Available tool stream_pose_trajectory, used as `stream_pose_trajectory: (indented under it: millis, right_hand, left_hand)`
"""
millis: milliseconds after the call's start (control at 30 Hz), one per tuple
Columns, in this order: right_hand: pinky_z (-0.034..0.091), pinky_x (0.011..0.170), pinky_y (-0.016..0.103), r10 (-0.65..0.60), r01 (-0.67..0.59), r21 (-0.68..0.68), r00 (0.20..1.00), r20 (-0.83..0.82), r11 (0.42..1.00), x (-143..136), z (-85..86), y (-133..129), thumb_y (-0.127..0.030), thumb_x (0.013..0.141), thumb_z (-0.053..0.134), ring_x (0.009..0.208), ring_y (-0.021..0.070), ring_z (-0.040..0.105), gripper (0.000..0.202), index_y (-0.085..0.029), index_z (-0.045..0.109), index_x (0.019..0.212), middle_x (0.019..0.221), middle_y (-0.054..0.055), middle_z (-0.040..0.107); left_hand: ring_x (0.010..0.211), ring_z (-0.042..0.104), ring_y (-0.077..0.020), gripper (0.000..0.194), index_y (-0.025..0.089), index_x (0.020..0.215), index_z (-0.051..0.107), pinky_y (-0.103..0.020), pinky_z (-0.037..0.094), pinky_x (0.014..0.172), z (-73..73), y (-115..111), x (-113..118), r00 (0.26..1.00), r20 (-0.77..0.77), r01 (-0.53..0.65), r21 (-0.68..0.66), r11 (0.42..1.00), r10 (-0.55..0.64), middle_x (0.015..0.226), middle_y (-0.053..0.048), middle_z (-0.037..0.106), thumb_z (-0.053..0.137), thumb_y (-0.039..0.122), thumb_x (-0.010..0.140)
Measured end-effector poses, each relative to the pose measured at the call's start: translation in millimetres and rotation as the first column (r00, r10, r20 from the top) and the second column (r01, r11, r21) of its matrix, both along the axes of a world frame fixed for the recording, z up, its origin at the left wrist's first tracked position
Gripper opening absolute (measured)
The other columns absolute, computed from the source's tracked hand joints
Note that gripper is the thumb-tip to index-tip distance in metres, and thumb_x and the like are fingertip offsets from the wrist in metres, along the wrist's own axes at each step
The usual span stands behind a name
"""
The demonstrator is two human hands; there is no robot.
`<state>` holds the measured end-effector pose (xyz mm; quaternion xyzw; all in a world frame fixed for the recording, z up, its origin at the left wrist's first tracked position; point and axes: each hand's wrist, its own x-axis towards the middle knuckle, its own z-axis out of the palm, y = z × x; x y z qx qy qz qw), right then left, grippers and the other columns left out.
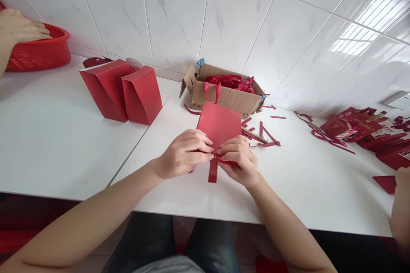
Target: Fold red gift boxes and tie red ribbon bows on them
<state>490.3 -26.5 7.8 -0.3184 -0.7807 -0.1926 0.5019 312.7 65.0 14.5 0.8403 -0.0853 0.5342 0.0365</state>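
A red cardboard gift box [221, 121] is held just above the white table, its plain face tilted toward me. My left hand [185, 153] is closed on its left edge, while my right hand [239, 160] grips the near right side. The fingertips of both hands meet at the near edge, where a tiny gold-coloured spot shows between them. From that spot a short red ribbon strip [212, 171] hangs down. How the ribbon joins the box is hidden by my fingers.
Behind stands an open brown carton [226, 97] of red ribbons. Cut strips [269, 136] lie right of it. Two red boxes [142, 96] stand left. A co-worker's hand [22, 27] is over a red basket [48, 53]; another person's hand [402, 183] is near printed red boxes [352, 126].
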Motion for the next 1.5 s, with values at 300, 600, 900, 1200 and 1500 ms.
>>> stream_pose_trajectory:
  millis: [300, 600, 900, 1200, 1500]
  right_hand:
    - [0.048, 0.067, 0.033, 0.004, -0.004, 0.013, 1.0, 0.002, 1.0, -2, 1.9, -3, -0.007, 0.082, 0.061, 0.076, 0.0159, 0.063, 0.018, -0.023, 0.057, 0.09, 0.079, 0.001, 0.066]
    - [0.046, 0.092, 0.052, -0.231, 0.231, -0.011, 0.97, -0.081, 0.973, 20, -13.0, 15, -0.043, 0.078, 0.067, 0.116, 0.0301, 0.054, 0.061, -0.023, 0.038, 0.128, 0.12, 0.015, 0.057]
    - [0.041, 0.091, 0.051, -0.319, 0.261, -0.332, 0.938, -0.134, 0.906, 46, -30.1, 26, -0.046, 0.063, 0.075, 0.095, 0.0293, 0.063, 0.054, -0.023, 0.051, 0.105, 0.102, 0.008, 0.065]
    - [0.048, 0.092, 0.048, -0.822, 0.522, -0.686, 0.056, -0.566, 0.507, 141, -39.3, 29, -0.056, 0.06, 0.074, 0.099, 0.0287, 0.061, 0.061, -0.019, 0.048, 0.102, 0.104, 0.01, 0.063]
    - [0.055, 0.088, 0.038, -0.677, 0.553, -0.671, -0.24, -0.696, 0.493, 222, -75.1, 2, -0.057, 0.085, 0.046, 0.102, 0.023, 0.063, 0.041, -0.023, 0.033, 0.101, 0.11, 0.012, 0.054]
  left_hand:
    - [0.08, 0.067, -0.0162, 0.013, 0.02, 0.08, 0.066, -0.032, 0.057, 0.074, -0.4, 0, 0, 1.0, 0.016, 0.005, 0.004, 1.0, -0.005, 0.077, -0.002, 0.071, 0.063, 0.007, 0.081]
    - [0.08, 0.068, -0.0164, 0.015, 0.019, 0.078, 0.063, -0.033, 0.059, 0.073, 5.7, -4, -2, 1.0, 0.029, 0.015, -0.099, 0.995, -0.012, 0.077, -0.001, 0.07, 0.065, 0.004, 0.079]
    - [0.109, 0.062, -0.0223, 0.038, 0.023, 0.119, 0.057, -0.041, 0.054, 0.093, -0.3, -6, 3, 0.997, 0.028, -0.058, -0.438, 0.897, 0.078, 0.113, -0.01, 0.067, 0.062, 0.012, 0.084]
    - [0.13, 0.044, -0.0266, 0.06, 0.024, 0.141, 0.031, -0.046, 0.042, 0.106, -31.4, 0, 16, 0.909, -0.385, -0.362, -0.538, 0.761, 0.16, 0.14, -0.012, 0.046, 0.056, 0.022, 0.087]
    - [0.117, 0.052, -0.0269, 0.046, 0.021, 0.129, 0.043, -0.047, 0.045, 0.1, -52.5, 5, 25, 0.873, -0.465, -0.387, -0.477, 0.789, 0.148, 0.125, -0.012, 0.056, 0.056, 0.021, 0.085]
